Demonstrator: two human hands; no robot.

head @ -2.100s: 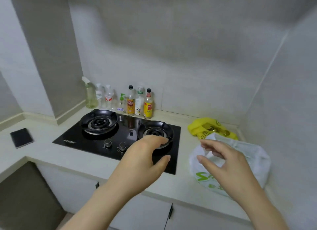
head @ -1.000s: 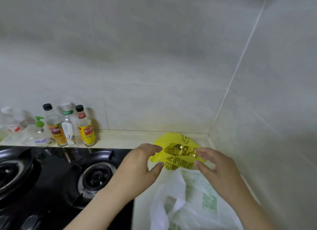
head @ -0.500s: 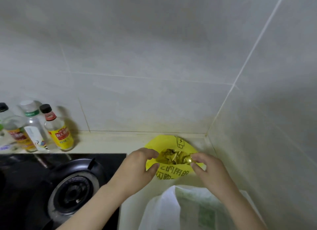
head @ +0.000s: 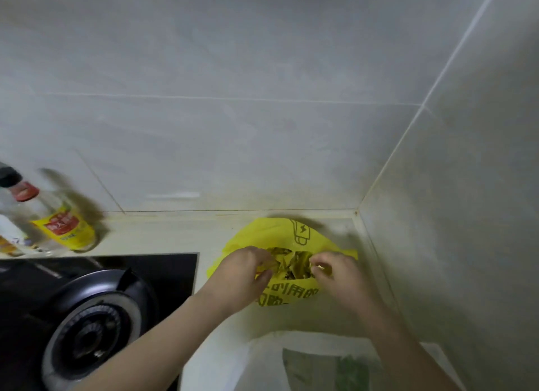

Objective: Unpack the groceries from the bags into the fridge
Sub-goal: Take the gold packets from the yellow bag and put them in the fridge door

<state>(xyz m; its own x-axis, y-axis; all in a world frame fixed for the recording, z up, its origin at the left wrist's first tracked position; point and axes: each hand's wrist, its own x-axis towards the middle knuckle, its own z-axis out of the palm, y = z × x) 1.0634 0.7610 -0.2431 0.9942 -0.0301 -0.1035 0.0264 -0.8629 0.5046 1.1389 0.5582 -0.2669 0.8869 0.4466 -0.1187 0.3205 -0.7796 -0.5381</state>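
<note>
Both hands meet at the mouth of a yellow bag (head: 291, 298). The left hand (head: 243, 275) curls its fingers and pinches the bag's left rim, and the right hand (head: 339, 277) pinches the right rim. Between the two hands the mouth gapes and shows crumpled gold-wrapped items (head: 290, 262) inside, too blurred to name. The bag lies on the countertop (head: 163, 234), in the wall corner just beyond the hands. Nearer than the wrists, under the right forearm, lies a white bag (head: 306, 361). Left of the left forearm sits a gas burner (head: 90, 326), and a yellow-labelled bottle (head: 59, 225) stands farther left by the wall.
</note>
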